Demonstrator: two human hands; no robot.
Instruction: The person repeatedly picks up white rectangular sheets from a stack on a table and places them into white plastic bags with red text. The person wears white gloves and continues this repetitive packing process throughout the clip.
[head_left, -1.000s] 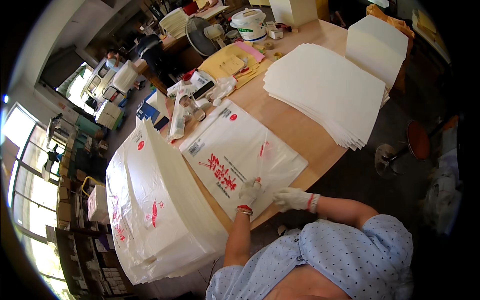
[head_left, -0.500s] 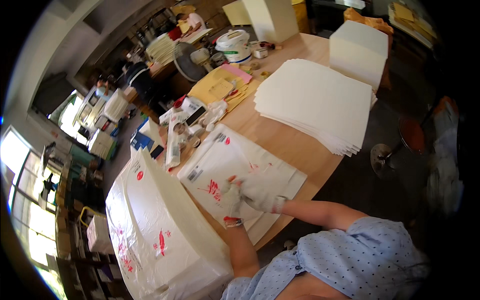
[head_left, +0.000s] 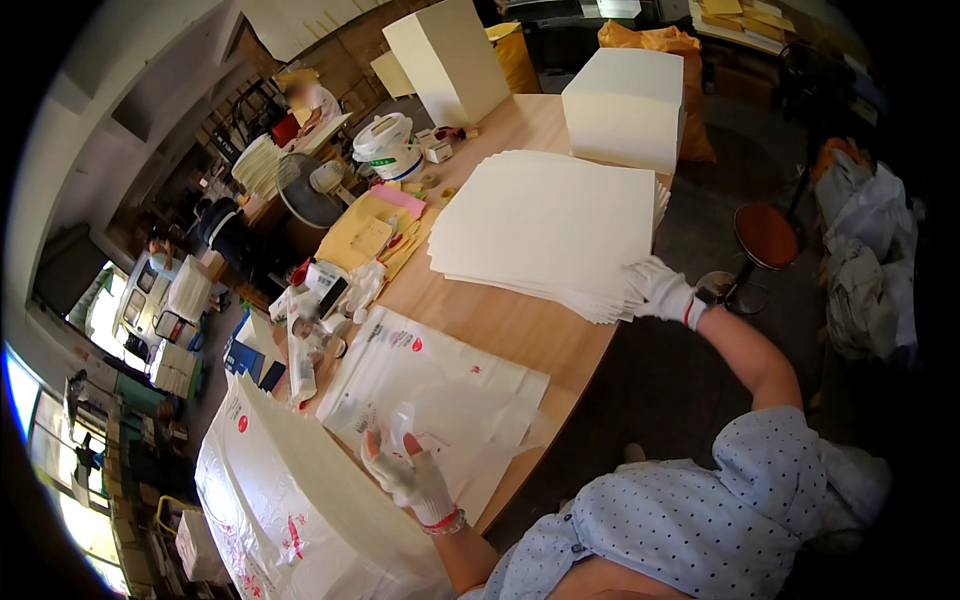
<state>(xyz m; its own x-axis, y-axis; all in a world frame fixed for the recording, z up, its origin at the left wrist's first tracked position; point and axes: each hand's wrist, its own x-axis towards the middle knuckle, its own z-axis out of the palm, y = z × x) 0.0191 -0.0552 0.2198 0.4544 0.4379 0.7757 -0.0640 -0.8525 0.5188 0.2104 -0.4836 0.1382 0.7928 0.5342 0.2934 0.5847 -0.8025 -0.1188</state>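
Observation:
My left hand point(head_left: 412, 480), in a white knitted glove with bare thumb and fingertip, is raised with its fingers apart. It is over the near end of a flat plastic bag point(head_left: 455, 375) with red print, whose clear film is partly lifted. My right hand point(head_left: 662, 290), also gloved, is at the near right corner of a fanned stack of white sheets point(head_left: 550, 220), its fingers closed about the corner edges; how many sheets they grip cannot be seen. Left of my left hand, a large bagged stack of white sheets point(head_left: 300, 500) lies in printed clear plastic.
Two tall white stacks point(head_left: 625, 105) point(head_left: 445, 60) stand at the table's far end. A white bucket point(head_left: 388, 148), yellow envelopes point(head_left: 370, 230), tape rolls and a fan point(head_left: 308, 190) line its left side. A stool point(head_left: 766, 237) is at right. Other people work behind.
My right hand has left the plastic bag and moved right to the corner of the sheet stack. My left hand has moved slightly left and spread its fingers. The view has shifted right.

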